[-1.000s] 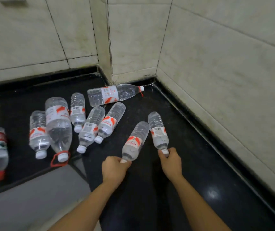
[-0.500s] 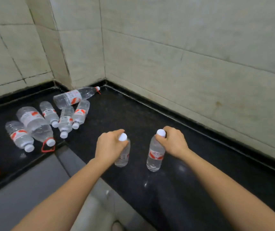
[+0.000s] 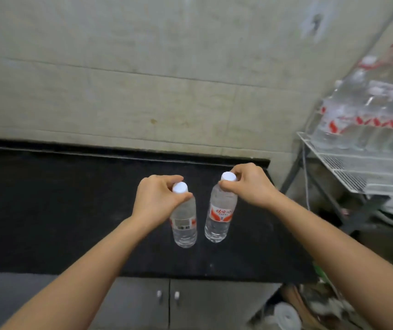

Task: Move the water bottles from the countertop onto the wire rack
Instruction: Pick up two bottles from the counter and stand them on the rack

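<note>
The left hand [image 3: 157, 198] pinches a small clear plastic water bottle with a white screw cap and a barcode label [image 3: 185, 226] by the neck, with fingers and thumb curled round it just under the cap. The right hand [image 3: 250, 184] pinches a second clear plastic water bottle with a white cap and a red-and-white label [image 3: 219, 211] the same way, thumb and fingertips closed on the neck. Both bottles are upright, side by side and close but apart, over the black stone countertop [image 3: 47, 210] near its right end and toward its front edge. Whether either base touches the countertop cannot be told. Past the countertop's right end stands a white wire rack [image 3: 347, 173], its top shelf carrying a blurred row of upright clear bottles with red labels [image 3: 366, 117]. A pale tiled wall [image 3: 119, 91] rises behind the back edge. Grey cabinet doors [image 3: 140, 306] with two small knobs [image 3: 176, 295] sit below the front edge.
</note>
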### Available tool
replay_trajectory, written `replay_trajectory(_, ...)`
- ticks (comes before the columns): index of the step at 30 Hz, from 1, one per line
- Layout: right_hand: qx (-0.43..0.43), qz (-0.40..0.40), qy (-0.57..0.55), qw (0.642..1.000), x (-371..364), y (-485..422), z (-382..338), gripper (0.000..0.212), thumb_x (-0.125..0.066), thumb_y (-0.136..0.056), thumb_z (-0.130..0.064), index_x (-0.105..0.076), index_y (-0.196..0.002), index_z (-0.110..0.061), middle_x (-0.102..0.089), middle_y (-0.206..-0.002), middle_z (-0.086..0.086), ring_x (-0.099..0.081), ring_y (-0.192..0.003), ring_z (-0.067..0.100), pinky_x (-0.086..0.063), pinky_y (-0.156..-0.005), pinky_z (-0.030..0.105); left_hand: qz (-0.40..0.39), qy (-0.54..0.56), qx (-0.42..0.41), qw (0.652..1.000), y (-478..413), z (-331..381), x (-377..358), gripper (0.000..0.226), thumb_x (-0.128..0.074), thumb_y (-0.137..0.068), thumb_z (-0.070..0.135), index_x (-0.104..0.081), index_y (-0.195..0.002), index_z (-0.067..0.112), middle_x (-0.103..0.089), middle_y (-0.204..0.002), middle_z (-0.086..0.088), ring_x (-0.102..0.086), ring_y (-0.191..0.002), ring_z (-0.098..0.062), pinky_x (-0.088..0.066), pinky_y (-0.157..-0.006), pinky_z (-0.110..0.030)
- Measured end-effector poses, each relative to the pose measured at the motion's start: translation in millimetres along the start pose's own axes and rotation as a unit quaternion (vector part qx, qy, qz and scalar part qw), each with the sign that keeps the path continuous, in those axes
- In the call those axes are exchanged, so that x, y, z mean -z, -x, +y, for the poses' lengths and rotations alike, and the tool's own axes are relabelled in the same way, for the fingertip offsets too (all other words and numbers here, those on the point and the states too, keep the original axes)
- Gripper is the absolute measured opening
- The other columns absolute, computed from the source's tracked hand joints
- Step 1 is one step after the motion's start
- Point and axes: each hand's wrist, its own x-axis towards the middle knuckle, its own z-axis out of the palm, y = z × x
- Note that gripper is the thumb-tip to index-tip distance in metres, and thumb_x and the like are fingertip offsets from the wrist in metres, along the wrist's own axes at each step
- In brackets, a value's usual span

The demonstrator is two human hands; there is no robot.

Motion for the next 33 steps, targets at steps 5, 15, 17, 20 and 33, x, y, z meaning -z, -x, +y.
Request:
replay_trajectory(5, -0.027, 0.105, 0.003, 0.994, 100.2, 35.0, 55.3, 0.033, -0.071, -0.075, -0.032, -0.066, -0.074, 0.000, -0.055, -0.062, 0.007, -0.045, -0.059, 0.014, -0.034, -0.053, 0.030, -0.023, 0.074, -0.080, 0.994, -4.2, 95.2, -58.9, 0.045, -0.082, -0.067, 0.033, -0.071, -0.109, 0.019, -0.073, -0.104, 0.004, -0.065, -0.093, -0.002, -0.054, -0.087, -0.028)
replay_trajectory(15, 0.025, 0.200, -0.018, 0.979, 313.8, 93.3, 176.8, 0.023, -0.071, -0.082, -0.032, -0.065, -0.064, -0.019, -0.043, -0.047, -0.011, -0.035, -0.041, 0.001, -0.028, -0.042, 0.015, -0.080, 0.284, -0.135, 0.946, -2.8, 301.9, -193.1, 0.041, -0.082, -0.069, 0.017, -0.070, -0.108, 0.013, -0.074, -0.084, 0.005, -0.068, -0.074, 0.003, -0.054, -0.067, -0.013)
replay_trajectory(17, 0.034, 0.208, -0.016, 0.977, 346.6, 100.7, 203.6, 0.035, -0.071, -0.082, -0.032, -0.056, -0.051, -0.024, -0.038, -0.042, -0.012, -0.033, -0.040, 0.001, -0.025, -0.045, 0.017, -0.094, 0.315, -0.132, 0.935, -3.8, 336.0, -221.1, 0.037, -0.081, -0.069, 0.010, -0.070, -0.104, 0.015, -0.072, -0.072, 0.012, -0.066, -0.068, 0.006, -0.053, -0.064, -0.011)
replay_trajectory(20, 0.022, 0.232, -0.049, 0.971, 386.0, 103.8, 244.8, 0.039, -0.072, -0.081, -0.031, -0.050, -0.051, -0.019, -0.035, -0.048, -0.011, -0.032, -0.049, 0.007, -0.027, -0.053, 0.027, -0.120, 0.330, -0.125, 0.928, -9.3, 380.1, -259.6, 0.042, -0.083, -0.066, 0.012, -0.071, -0.106, 0.005, -0.076, -0.085, -0.001, -0.071, -0.083, -0.010, -0.057, -0.081, -0.028)
replay_trajectory(33, -0.037, 0.337, -0.084, 0.937, 500.1, 44.8, 407.9, 0.040, -0.073, -0.080, -0.028, -0.058, -0.078, 0.009, -0.039, -0.064, 0.004, -0.035, -0.061, 0.014, -0.029, -0.059, 0.031, -0.158, 0.280, -0.230, 0.918, -86.3, 510.6, -435.5, 0.049, -0.083, -0.068, 0.028, -0.069, -0.111, 0.011, -0.072, -0.104, 0.002, -0.067, -0.087, 0.002, -0.053, -0.076, -0.015)
